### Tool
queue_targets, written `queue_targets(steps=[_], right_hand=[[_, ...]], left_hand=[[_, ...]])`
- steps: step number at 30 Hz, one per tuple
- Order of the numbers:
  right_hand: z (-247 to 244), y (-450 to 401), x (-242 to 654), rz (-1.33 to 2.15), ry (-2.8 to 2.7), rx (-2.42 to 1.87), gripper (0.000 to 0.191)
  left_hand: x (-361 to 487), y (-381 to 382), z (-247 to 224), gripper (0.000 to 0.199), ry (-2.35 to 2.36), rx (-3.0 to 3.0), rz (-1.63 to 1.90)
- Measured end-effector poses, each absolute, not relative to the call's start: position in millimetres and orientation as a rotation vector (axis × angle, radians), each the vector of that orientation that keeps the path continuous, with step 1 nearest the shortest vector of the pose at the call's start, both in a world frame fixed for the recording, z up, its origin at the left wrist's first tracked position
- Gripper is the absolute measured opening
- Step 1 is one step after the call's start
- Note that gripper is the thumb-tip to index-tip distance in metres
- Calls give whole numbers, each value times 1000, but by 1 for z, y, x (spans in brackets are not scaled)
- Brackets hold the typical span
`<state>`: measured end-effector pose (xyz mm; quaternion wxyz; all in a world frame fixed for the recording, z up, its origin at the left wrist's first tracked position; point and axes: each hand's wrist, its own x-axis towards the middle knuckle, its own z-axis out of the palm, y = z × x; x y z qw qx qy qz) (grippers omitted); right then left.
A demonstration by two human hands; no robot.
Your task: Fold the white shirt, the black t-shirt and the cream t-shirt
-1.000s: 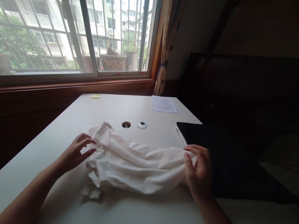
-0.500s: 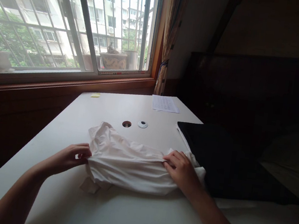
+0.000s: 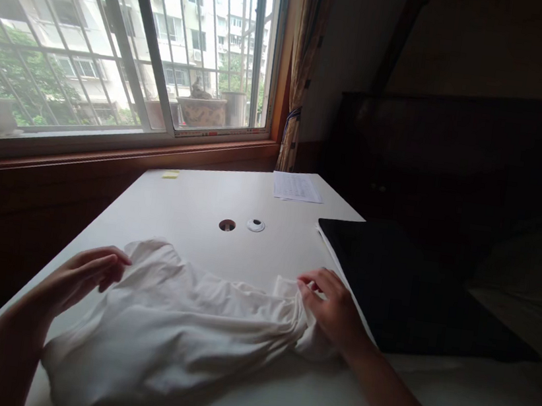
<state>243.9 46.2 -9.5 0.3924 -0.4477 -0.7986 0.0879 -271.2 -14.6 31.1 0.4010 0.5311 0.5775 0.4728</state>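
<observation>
A thin, crumpled white garment lies spread over the near part of the desk, its lower side hanging toward me; its exact kind does not show. At its right end my right hand pinches the gathered fabric between thumb and fingers. My left hand is at the garment's upper left edge, fingers extended and slightly bent, holding nothing that I can see. Whether its fingertips touch the fabric I cannot tell.
A flat black item covers the right side of the white desk. Toward the back lie papers, a yellow sticky note, a round cable hole and its white cover. Behind stands a barred window beside a curtain.
My left hand has let go of the garment's left edge and moved left. The fabric has spread out left and toward me. My right hand keeps its pinch, nearly in place.
</observation>
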Motion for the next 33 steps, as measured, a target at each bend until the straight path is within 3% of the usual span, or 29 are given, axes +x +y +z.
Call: queue_targets(steps=[5, 8, 13, 19, 25, 26, 30, 33], right_hand=[[-23, 58, 257, 380, -2006, -1445, 40], [-23, 57, 256, 594, -2030, -1535, 38], [-14, 55, 252, 668, -1834, -1307, 24], [-10, 45, 245, 633, -1754, -923, 27], [-10, 32, 230, 613, -1927, -696, 41], [-10, 31, 229, 610, -1938, -683, 42], [-13, 31, 230, 584, -1882, -752, 39], [-19, 37, 235, 583, -1813, -928, 46]], left_hand=[[-238, 9, 9, 47, 1600, 1809, 974], [-228, 18, -7, 45, 1597, 2093, 800], [-221, 19, -8, 38, 1610, 2252, 593], [-157, 19, 13, 30, 1524, 2322, 704], [-47, 36, 14, 69, 1007, 2098, 689], [-35, 41, 13, 68, 974, 2021, 685], [-8, 59, 11, 24, 918, 1749, 622], [-7, 63, 18, 27, 893, 1636, 705]])
